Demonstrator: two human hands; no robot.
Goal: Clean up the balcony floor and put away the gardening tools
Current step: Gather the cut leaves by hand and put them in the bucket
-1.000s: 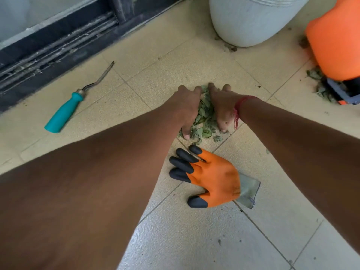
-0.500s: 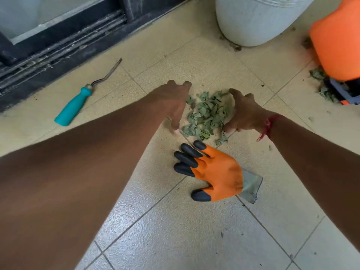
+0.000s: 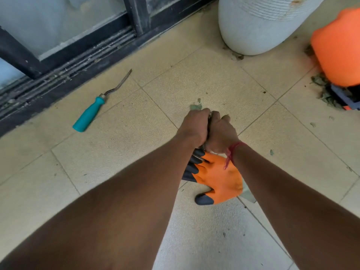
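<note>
The left hand (image 3: 194, 125) and right hand (image 3: 222, 131) clamp together around leaves (image 3: 209, 114). The grey pot's (image 3: 259, 26) inside is hidden.

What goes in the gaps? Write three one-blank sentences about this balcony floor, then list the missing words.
1. The left hand and right hand clasp leaves between them, above a glove that is orange with ____ fingertips.
2. The red thread is tied round the ____ wrist.
3. The teal-handled tool lies on the tiles to the ____ of both hands.

Missing words: black; right; left.
</note>
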